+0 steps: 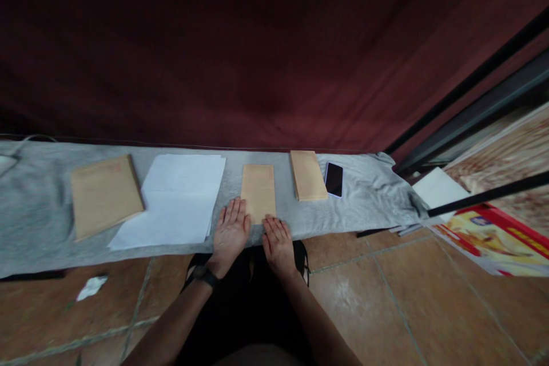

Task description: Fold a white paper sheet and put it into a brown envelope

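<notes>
A brown paper envelope point(258, 191) lies flat on the grey cloth in front of me. My left hand point(232, 229) rests flat beside its lower left side, fingers stretched out and the fingertips touching the envelope's edge. At the lower right corner is my right hand point(278, 243), laid flat with its fingers extended over the edge. Neither hand grips anything. To the right sits a stack of brown envelopes point(309, 176). Left of my hands, white paper sheets point(178, 197) are spread in a loose pile, partly beneath a larger brown envelope stack point(105, 194).
A phone point(334, 179) lies right of the envelope stack. The grey cloth point(364, 200) covers a long narrow table against a dark red curtain point(257, 57). Dark metal bars point(493, 194) and a red and yellow box point(493, 240) stand at the right. Crumpled white paper point(91, 287) is on the tiled floor.
</notes>
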### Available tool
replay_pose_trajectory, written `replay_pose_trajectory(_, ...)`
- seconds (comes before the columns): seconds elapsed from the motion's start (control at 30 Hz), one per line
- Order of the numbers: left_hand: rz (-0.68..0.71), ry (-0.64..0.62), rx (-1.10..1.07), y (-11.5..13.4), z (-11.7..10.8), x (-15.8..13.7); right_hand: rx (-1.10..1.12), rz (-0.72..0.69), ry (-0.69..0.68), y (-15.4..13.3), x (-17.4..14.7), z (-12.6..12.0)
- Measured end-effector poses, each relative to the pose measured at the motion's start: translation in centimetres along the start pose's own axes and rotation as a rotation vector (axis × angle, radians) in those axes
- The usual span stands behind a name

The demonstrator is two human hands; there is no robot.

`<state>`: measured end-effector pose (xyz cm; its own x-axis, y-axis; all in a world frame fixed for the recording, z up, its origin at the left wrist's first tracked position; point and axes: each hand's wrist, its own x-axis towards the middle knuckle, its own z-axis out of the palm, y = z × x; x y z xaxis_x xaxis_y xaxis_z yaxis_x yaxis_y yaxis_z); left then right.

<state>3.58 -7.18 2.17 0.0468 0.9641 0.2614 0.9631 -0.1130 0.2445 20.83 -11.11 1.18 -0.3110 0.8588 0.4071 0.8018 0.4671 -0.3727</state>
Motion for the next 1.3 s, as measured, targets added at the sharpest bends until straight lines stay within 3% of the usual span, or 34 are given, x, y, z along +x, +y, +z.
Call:
replay_pose_trajectory(0.2, 0.017, 0.004, 0.025, 0.0, 0.0, -0.2, 0.035, 0.045, 0.005, -1.2, 1.7, -0.4)
replay_pose_trajectory(0.43, 0.042, -0.055, 0.059, -0.5, 0.1, -0.4, -0.006, -0.001, -0.076, -2.7, 3.9, 1.1)
replay_pose_trajectory(1.3, 0.063, 0.002, 0.022, 0.2, -0.8, -0.4, -0.103, 0.087, -0.005, -0.4, 1.2, 0.6)
